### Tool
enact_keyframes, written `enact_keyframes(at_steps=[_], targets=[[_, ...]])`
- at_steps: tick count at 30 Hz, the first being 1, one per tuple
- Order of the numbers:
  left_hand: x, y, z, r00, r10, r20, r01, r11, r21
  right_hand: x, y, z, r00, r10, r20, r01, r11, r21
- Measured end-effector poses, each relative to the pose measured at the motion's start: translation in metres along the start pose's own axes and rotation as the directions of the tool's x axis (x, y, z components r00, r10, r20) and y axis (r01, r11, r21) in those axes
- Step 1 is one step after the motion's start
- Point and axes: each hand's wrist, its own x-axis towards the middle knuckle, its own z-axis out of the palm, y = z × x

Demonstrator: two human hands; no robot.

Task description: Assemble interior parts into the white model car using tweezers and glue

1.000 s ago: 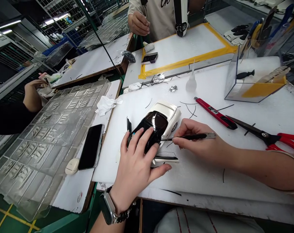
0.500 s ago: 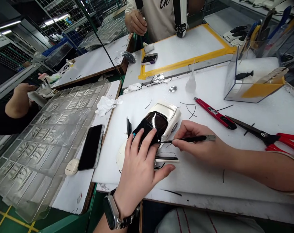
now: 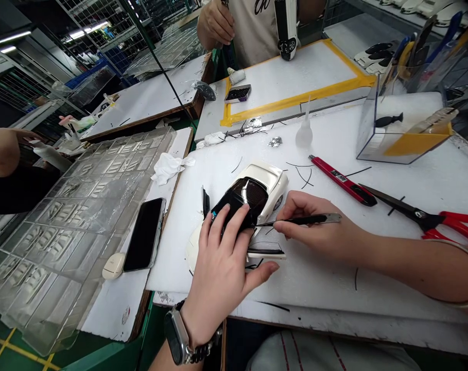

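Note:
A white model car [image 3: 273,180] with a black roof lies on the white work surface, its doors standing open on both sides. My left hand [image 3: 222,263] rests on the roof with fingers spread and thumb stretched out, beside the near open door [image 3: 266,252]. Held between the thumb and fingers of my right hand [image 3: 311,219] is a pair of black tweezers [image 3: 314,220] with a silver end. Their thin tip touches the car at the door opening, close to my left fingertips. Whether the tip grips anything is too small to tell.
Right of the car lie a red utility knife [image 3: 344,180] and red-handled scissors [image 3: 422,219]. Behind stand a dropper bottle [image 3: 304,134] and a clear tool box [image 3: 407,134]. A phone [image 3: 144,234] and a compartment tray [image 3: 83,206] are left. A co-worker [image 3: 253,31] sits opposite.
My hands and the car stay almost still; the tweezers' rear end shifts slightly left. The co-worker's hand opposite rises a little, and another person's arm at left moves further left.

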Motion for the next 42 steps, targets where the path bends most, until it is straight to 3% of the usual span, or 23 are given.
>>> enact_keyframes(at_steps=[4, 9, 12, 14, 16, 19, 22, 24, 30, 35, 39, 41, 42], targets=[[-0.003, -0.006, -0.002, 0.999, 0.033, 0.013, -0.033, 0.998, -0.050, 0.006, -0.005, -0.002, 0.999, -0.030, 0.033, 0.032, 0.998, -0.061], [-0.012, -0.017, -0.008, 0.999, 0.053, -0.012, -0.054, 0.968, -0.243, 0.015, -0.019, -0.004, 0.994, -0.059, 0.087, 0.072, 0.987, -0.146], [-0.017, -0.027, -0.008, 1.000, 0.018, -0.022, -0.026, 0.902, -0.432, 0.022, -0.039, 0.000, 0.984, -0.065, 0.165, 0.116, 0.938, -0.327], [-0.019, -0.036, -0.005, 0.994, -0.030, -0.104, -0.037, 0.813, -0.581, 0.027, -0.057, 0.007, 0.974, -0.038, 0.225, 0.144, 0.868, -0.476], [-0.021, -0.048, 0.001, 0.956, -0.134, -0.261, -0.075, 0.749, -0.659, 0.033, -0.073, 0.015, 0.967, 0.021, 0.256, 0.144, 0.779, -0.610], [-0.024, -0.062, 0.012, 0.815, -0.323, -0.482, -0.060, 0.779, -0.624, 0.040, -0.089, 0.028, 0.956, 0.118, 0.270, 0.128, 0.658, -0.742], [-0.026, -0.067, 0.020, 0.706, -0.426, -0.565, -0.004, 0.796, -0.605, 0.045, -0.095, 0.036, 0.946, 0.134, 0.294, 0.159, 0.599, -0.784], [-0.027, -0.067, 0.022, 0.677, -0.442, -0.588, -0.004, 0.797, -0.604, 0.048, -0.095, 0.038, 0.944, 0.121, 0.306, 0.182, 0.583, -0.792], [-0.031, -0.067, 0.023, 0.673, -0.430, -0.602, 0.041, 0.834, -0.550, 0.047, -0.101, 0.039, 0.945, 0.153, 0.289, 0.141, 0.606, -0.783], [-0.034, -0.069, 0.024, 0.645, -0.425, -0.634, 0.054, 0.854, -0.517, 0.029, -0.114, 0.020, 0.970, 0.136, 0.202, 0.050, 0.701, -0.711], [-0.034, -0.068, 0.023, 0.605, -0.464, -0.647, 0.036, 0.828, -0.560, 0.002, -0.114, -0.017, 0.960, 0.004, 0.281, 0.175, 0.773, -0.609], [-0.034, -0.068, 0.023, 0.594, -0.489, -0.639, 0.035, 0.810, -0.586, -0.015, -0.110, -0.037, 0.979, -0.144, 0.146, 0.202, 0.798, -0.568], [-0.034, -0.067, 0.022, 0.591, -0.496, -0.636, 0.036, 0.804, -0.594, -0.024, -0.107, -0.045, 0.969, -0.243, -0.029, 0.185, 0.803, -0.567]])
